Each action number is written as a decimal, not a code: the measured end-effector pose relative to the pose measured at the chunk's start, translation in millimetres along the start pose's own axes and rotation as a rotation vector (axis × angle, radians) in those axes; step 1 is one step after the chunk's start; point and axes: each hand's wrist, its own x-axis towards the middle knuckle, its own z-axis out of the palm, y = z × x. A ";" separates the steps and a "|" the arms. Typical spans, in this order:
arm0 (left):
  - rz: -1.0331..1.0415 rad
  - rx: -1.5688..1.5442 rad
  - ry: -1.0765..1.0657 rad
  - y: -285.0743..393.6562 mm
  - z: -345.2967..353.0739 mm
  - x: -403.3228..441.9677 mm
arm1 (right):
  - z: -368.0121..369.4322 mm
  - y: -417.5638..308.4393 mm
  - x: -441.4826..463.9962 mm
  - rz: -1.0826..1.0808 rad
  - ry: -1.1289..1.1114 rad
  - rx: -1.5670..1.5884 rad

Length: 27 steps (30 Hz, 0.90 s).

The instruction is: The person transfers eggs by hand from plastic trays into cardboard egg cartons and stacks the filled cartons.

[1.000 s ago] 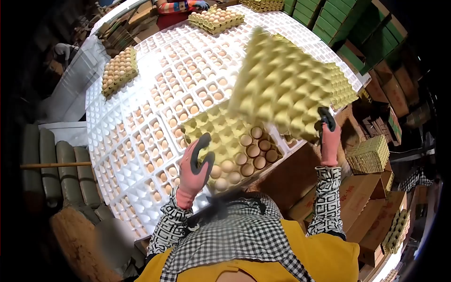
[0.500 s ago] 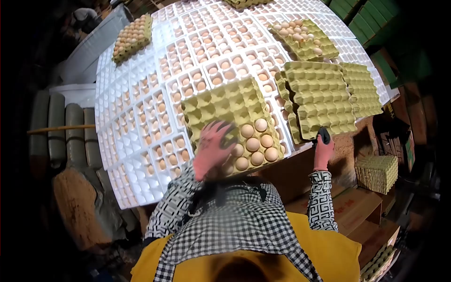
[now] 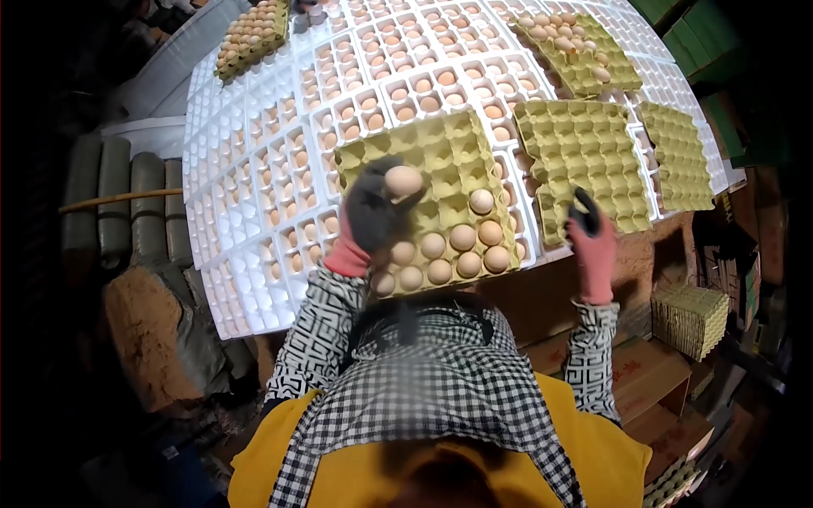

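Observation:
My left hand [image 3: 373, 212], in a pink glove with a dark grey palm, is turned palm up with its fingers curled around an egg [image 3: 403, 181]. Beneath it lies a yellow-green pulp egg tray [image 3: 453, 140]; several eggs [image 3: 463, 237] fill its near rows, while the far cups hold none. On the right, my gloved right hand [image 3: 590, 245] is beside the near edge of another pulp tray [image 3: 584, 165], which has no eggs in it. Its fingers are apart, with nothing visible between them.
White plastic trays [image 3: 246, 279] with eggs in many cups cover the table. Egg-laden pulp trays stand at far left [image 3: 252, 38] and far right [image 3: 584, 51]. Another pulp tray [image 3: 677, 157] lies right. Stacked trays [image 3: 690, 317] and cardboard boxes [image 3: 648, 372] sit below the table's right side.
My left hand has turned palm up and now shows an egg. My right hand has let go of the right pulp tray, which now lies flatter. The view has shifted slightly.

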 end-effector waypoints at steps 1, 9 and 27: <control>-0.124 0.110 -0.019 10.9 -9.4 5.1 | 21.7 -20.8 -0.6 -0.150 -0.156 -0.107; 0.185 2.157 -0.771 -36.1 37.8 -2.0 | 70.7 -21.3 32.5 -0.277 -0.493 -0.188; 0.138 2.175 -0.595 -5.2 5.5 -22.4 | 24.0 -85.5 -16.3 0.064 -0.643 0.272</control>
